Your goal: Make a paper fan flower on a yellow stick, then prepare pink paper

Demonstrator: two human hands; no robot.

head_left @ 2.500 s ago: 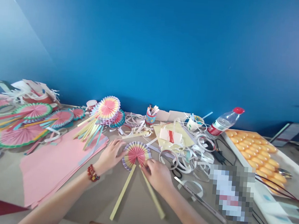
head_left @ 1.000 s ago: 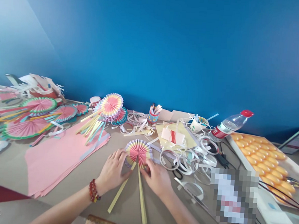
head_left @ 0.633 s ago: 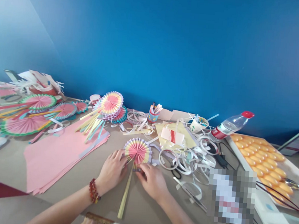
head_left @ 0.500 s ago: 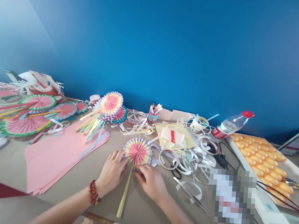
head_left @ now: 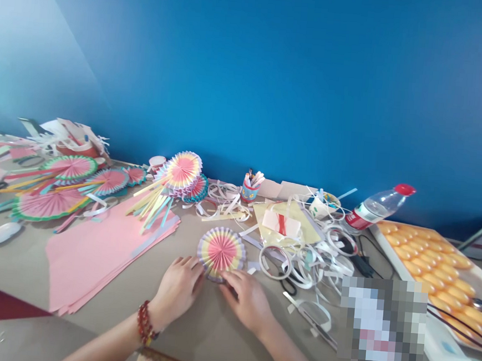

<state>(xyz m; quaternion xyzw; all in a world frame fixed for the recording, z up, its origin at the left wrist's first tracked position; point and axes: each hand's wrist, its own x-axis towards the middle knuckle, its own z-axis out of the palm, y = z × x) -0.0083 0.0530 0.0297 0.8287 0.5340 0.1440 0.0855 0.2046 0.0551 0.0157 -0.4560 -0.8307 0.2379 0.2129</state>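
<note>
Head view: a pleated paper rosette (head_left: 221, 248), pink at the centre, then yellow, with a lavender edge, lay spread in a full circle on the grey-brown surface (head_left: 212, 337), between the person's two hands. The left hand (head_left: 178, 288), a beaded bracelet (head_left: 143, 323) at its wrist, had its fingers bent against the lower left rim. The right hand (head_left: 248, 303) reached the lower rim with its fingertips, thumb set a little apart from the forefinger. Whether either one pinched the paper or only rested on it, I could not tell. To the left was a stack of pink paper sheets (head_left: 92, 269), with a yellow-ringed pleated fan (head_left: 184, 170) and pale yellow strips (head_left: 147, 204) over its far end. Beyond the rosette stood a pen cup (head_left: 249, 192). Right of it, white paper strips (head_left: 297, 282) lay tangled near a yellow sheet (head_left: 260, 221), which bore a pale packet with a red band (head_left: 281, 224). Farther right, a red-capped plastic bottle (head_left: 361, 216) leaned in view beside a tray of orange domes (head_left: 435, 262)
</note>
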